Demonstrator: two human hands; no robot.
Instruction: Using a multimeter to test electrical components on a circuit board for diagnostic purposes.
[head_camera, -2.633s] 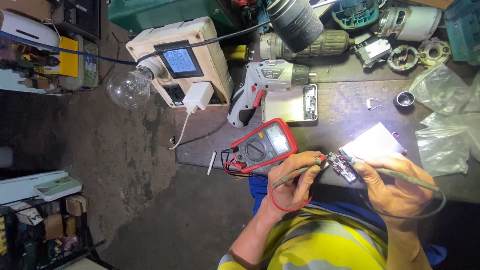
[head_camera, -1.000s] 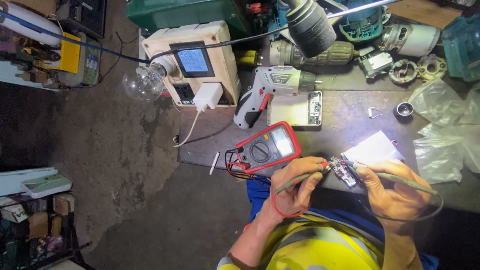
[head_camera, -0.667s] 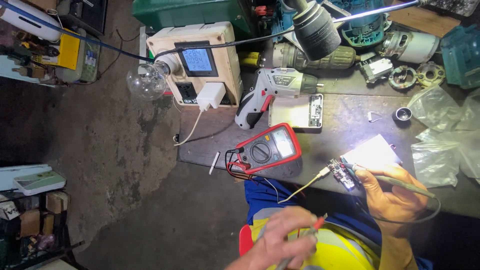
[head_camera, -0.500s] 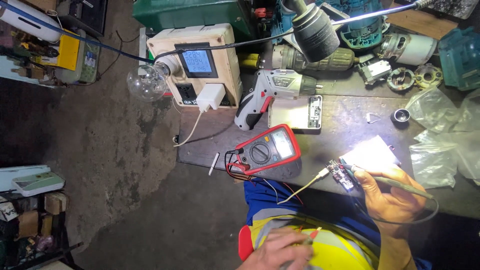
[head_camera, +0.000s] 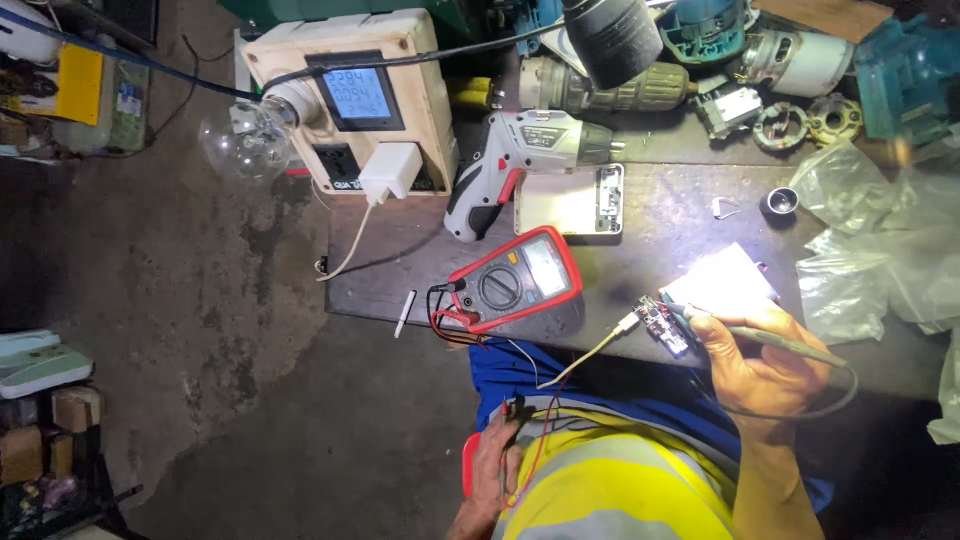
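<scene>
**Right hand on probe at small board, left hand down at lap with the leads**

Right hand (head_camera: 765, 365): fingers clenched round a thin grey-green probe (head_camera: 790, 345), tip resting on or just above the small circuit board (head_camera: 665, 325) at the table's (head_camera: 640, 215) near edge. Can't tell if the tip actually makes contact. A pale cable (head_camera: 590, 352) runs off the board toward the lap.

Left hand (head_camera: 497, 462): low by the hi-vis vest, fingers closed on the red and black test leads (head_camera: 525, 425). These trail up to the red multimeter (head_camera: 515, 280), which lies flat just left of the board.

Further out: cordless screwdriver (head_camera: 520, 160), power meter box (head_camera: 350, 100) with bulb (head_camera: 240, 135), plastic bags (head_camera: 880, 240).

Risks, my read:
- Nothing visibly holds the board; probe pressure could slide it off the edge.
- Slack leads could snag and drag the multimeter.
- Glare on the white sheet (head_camera: 720, 285) hides the probe point; a slip could bridge contacts.
</scene>
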